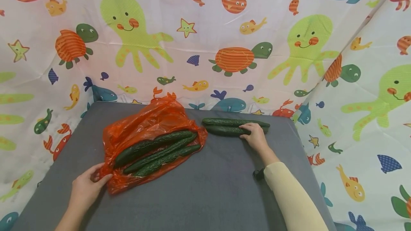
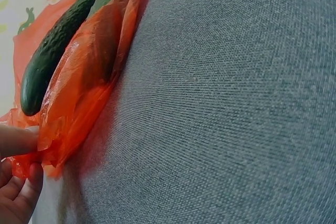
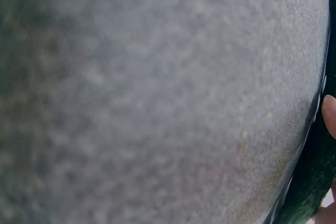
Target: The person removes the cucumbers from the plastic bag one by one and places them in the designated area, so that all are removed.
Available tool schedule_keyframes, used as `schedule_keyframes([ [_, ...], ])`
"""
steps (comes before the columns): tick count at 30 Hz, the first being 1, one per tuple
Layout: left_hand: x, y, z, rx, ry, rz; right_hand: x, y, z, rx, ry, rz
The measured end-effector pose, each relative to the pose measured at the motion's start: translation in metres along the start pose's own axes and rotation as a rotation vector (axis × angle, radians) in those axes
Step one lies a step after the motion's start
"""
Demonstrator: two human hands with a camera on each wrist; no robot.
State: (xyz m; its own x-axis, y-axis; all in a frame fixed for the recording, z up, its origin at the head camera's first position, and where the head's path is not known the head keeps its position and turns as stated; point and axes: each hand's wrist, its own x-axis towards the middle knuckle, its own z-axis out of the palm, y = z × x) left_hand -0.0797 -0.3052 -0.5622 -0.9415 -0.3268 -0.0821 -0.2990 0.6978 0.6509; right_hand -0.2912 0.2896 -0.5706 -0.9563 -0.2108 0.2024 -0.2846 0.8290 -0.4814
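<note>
My left hand (image 1: 86,187) pinches the near left corner of a crumpled orange plastic bag (image 1: 146,118), thumb and fingers closed on the thin film. Three dark green cucumbers (image 1: 151,149) lie side by side on the spread bag, slanting up to the right. In the left wrist view, one bumpy cucumber (image 2: 50,59) shows just beyond the pinched plastic (image 2: 79,98). To the right of the bag, two more cucumbers lie parallel. My right hand (image 1: 257,139) grips the nearer one (image 1: 221,130) near its right end; the farther one (image 1: 231,121) lies right behind it.
Everything lies on a grey cloth-covered table (image 1: 205,195). Behind it and along both sides hangs a white curtain (image 1: 192,63) printed with sea animals. A small black object (image 1: 258,174) shows beside the right sleeve (image 1: 289,195).
</note>
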Motion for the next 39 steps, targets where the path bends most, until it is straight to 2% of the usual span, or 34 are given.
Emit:
schedule_keyframes([
  [10, -0.0005, -0.0010, -0.0010, 0.022, -0.008, -0.005, 0.0022, 0.0023, 0.0044, 0.036, -0.010, 0.026],
  [22, -0.0011, 0.0002, -0.0003, 0.011, -0.016, -0.023, -0.0001, 0.0031, 0.0061, 0.010, -0.014, 0.025],
  [32, -0.0021, 0.0027, 0.0008, 0.020, 0.003, -0.005, -0.0029, 0.0011, -0.0006, -0.119, -0.088, 0.046],
  [39, -0.0026, 0.0011, -0.0005, 0.006, -0.002, -0.006, -0.0034, -0.0046, -0.0028, -0.158, -0.070, 0.042],
])
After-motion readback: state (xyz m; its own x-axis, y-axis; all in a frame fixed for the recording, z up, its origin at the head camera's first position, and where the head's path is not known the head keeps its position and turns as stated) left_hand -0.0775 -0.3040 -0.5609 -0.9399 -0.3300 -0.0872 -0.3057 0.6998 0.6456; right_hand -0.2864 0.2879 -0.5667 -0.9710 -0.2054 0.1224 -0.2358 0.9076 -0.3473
